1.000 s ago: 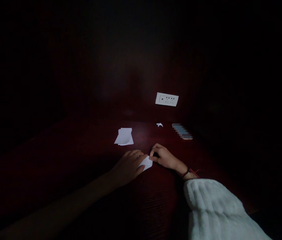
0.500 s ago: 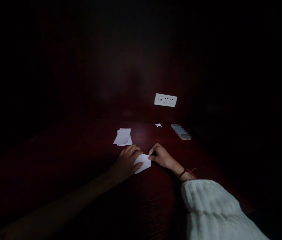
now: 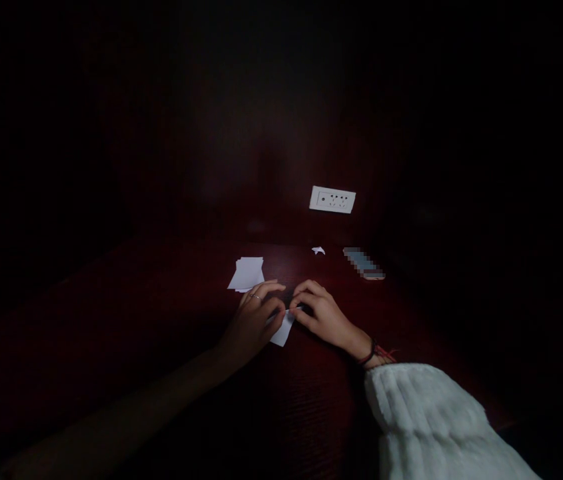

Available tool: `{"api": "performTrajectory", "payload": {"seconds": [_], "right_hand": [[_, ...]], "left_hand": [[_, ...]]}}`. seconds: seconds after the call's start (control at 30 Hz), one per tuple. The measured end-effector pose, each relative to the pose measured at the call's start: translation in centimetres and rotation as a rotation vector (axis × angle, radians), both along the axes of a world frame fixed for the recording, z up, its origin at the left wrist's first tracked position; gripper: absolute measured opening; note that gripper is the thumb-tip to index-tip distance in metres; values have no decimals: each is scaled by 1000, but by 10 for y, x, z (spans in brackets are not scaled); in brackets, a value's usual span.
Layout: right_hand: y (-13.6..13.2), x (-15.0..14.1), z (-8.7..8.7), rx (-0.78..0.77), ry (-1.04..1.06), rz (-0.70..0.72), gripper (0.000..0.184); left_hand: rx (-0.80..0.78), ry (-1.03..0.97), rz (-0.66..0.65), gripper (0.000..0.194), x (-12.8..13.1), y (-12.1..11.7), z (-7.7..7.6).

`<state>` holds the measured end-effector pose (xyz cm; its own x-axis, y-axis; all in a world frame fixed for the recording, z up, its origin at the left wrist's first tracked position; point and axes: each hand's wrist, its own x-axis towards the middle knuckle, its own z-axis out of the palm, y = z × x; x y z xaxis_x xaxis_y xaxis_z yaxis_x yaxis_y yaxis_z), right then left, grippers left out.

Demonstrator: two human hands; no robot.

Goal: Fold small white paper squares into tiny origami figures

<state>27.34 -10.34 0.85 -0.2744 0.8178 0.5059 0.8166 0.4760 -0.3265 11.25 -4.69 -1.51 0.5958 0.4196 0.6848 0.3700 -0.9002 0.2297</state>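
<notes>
A small white sheet of paper is between my two hands, partly hidden by the fingers. My left hand, with a ring on one finger, pinches its upper edge between thumb and index finger. From the other side my right hand pinches the same edge near the upper right corner, thumb and fingertips together. The two pinches are close to each other. Just beyond my left fingers lies a stack of white paper sheets, slightly fanned.
A dark red tabletop runs back to a dark wall with a white socket plate. Near the wall lies a small folded white paper piece. Right of it is a phone with a blurred screen. The surroundings are very dark.
My left thumb has moved up from the paper's face to its upper edge, beside the index finger. My right hand has shifted slightly left over the paper, and less of the paper shows.
</notes>
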Motion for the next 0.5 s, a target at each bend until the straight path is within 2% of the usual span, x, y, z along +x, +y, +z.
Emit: {"api": "performTrajectory", "payload": {"seconds": [0.3,0.4,0.5], "right_hand": [[-2,-2,5,-6,-34,76,4],[-1,3,5,-33,-47,96,4],[2,14,4,-34,-46,89,4]], "left_hand": [[-11,67,-38,11,-2,-8,10],[-24,69,-30,12,-4,-12,15],[-43,53,-25,12,-6,-11,14]]}}
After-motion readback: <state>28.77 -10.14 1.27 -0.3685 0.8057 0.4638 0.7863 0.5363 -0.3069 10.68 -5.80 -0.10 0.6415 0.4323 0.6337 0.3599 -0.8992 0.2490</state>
